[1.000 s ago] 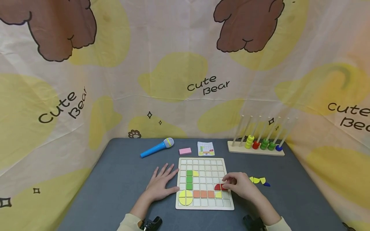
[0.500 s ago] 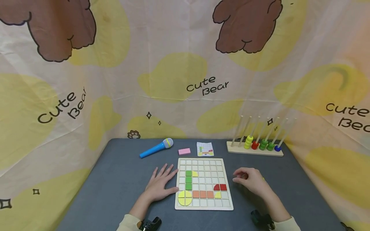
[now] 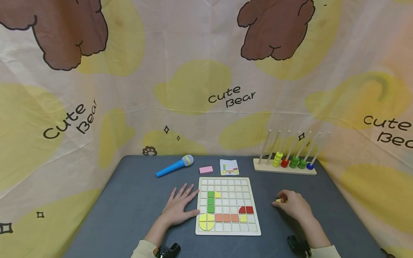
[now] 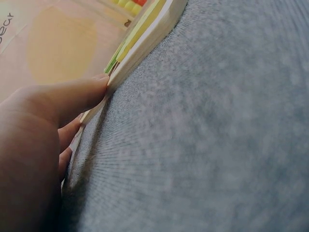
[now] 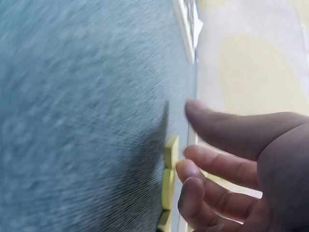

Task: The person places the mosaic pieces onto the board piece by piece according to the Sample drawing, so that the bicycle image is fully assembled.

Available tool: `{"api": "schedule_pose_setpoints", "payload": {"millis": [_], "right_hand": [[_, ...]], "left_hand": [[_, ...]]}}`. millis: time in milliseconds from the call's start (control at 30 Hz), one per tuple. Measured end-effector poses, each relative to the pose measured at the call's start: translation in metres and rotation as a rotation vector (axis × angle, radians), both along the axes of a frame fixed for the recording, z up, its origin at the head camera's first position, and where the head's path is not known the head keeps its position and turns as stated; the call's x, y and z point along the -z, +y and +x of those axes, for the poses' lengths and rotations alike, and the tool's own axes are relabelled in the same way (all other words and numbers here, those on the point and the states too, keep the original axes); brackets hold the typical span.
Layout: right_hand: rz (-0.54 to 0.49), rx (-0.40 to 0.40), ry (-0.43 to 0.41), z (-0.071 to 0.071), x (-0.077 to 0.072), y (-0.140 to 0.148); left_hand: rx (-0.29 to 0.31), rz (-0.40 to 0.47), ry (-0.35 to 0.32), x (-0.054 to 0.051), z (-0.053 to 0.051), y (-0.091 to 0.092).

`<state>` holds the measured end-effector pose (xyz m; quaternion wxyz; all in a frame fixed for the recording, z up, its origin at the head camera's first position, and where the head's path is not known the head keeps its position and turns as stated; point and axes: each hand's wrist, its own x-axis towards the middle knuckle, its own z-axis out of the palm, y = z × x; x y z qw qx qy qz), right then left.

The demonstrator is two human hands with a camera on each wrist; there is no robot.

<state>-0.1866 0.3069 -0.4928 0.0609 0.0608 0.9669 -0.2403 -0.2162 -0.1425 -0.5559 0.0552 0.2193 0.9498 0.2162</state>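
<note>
A cream grid board (image 3: 231, 195) lies on the table with green, yellow, orange and red tiles in some squares. My left hand (image 3: 179, 206) is spread flat beside it; in the left wrist view the thumb (image 4: 87, 94) touches the board's edge. To the right of the board, my right hand (image 3: 295, 206) hovers low over small yellow pieces (image 5: 168, 188). Its thumb (image 5: 212, 121) stands apart from the loosely bent fingers, and nothing is pinched between them. In the head view the hand hides most of these pieces, leaving one yellow edge visible.
Behind the board lie a blue toy microphone (image 3: 174, 166), a pink block (image 3: 206, 170) and a printed pattern card (image 3: 229, 167). A wooden peg stand (image 3: 284, 170) with coloured beads stands at the back right. A patterned cloth (image 3: 193, 86) hangs behind the table.
My right hand has left the red tiles on the board and moved right to the loose yellow pieces. My left hand has stayed at the board's left edge.
</note>
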Motion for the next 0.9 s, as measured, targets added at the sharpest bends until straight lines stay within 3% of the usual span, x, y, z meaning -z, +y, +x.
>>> {"api": "schedule_pose_setpoints", "payload": {"millis": [133,467,900], "right_hand": [[0.017,-0.003,-0.031,0.000,0.003,0.003],[0.026,-0.005,-0.012,-0.004,0.010,0.001],[0.008,-0.030,-0.002,-0.004,0.008,0.014]], "left_hand": [[0.001,-0.002,0.002,0.000,0.000,0.000],[0.006,-0.007,0.003,0.002,-0.002,-0.001],[0.011,-0.005,0.007,0.002,-0.002,-0.001]]}}
